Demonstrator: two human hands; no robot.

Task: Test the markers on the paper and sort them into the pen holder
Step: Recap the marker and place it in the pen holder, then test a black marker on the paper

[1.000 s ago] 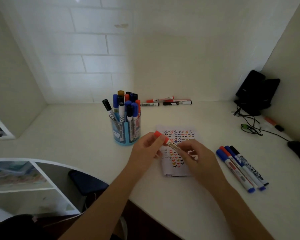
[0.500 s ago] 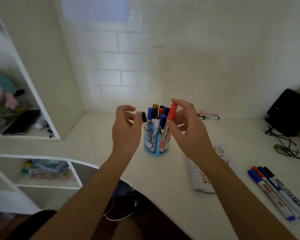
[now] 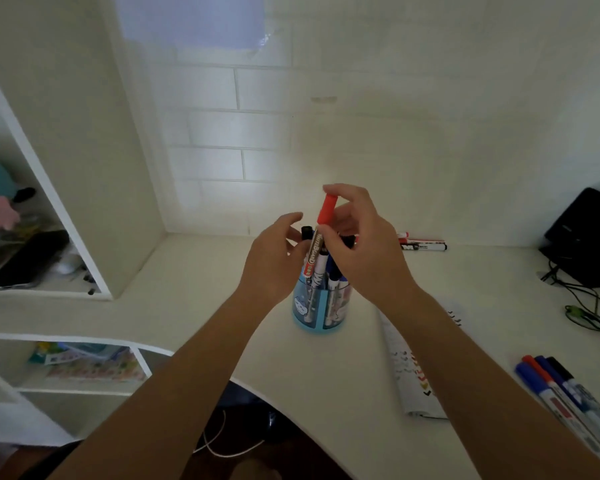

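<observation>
Right hand (image 3: 361, 251) has thumb and fingers clamped near the cap of the red-capped whiteboard marker (image 3: 315, 252), whose lower end dips in among the markers standing in the blue pen holder (image 3: 317, 315). Left hand (image 3: 274, 261) is curled against those markers (can't tell if it grips one or just parts them). Looks well along: holder crowded, but four markers (image 3: 568, 393) lie right of the paper (image 3: 409, 372), a few more by the back wall (image 3: 425, 242), probably left to do.

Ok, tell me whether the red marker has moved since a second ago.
Yes. The red marker has gone from above the paper leftward to the pen holder, where the right hand holds it upright.
</observation>
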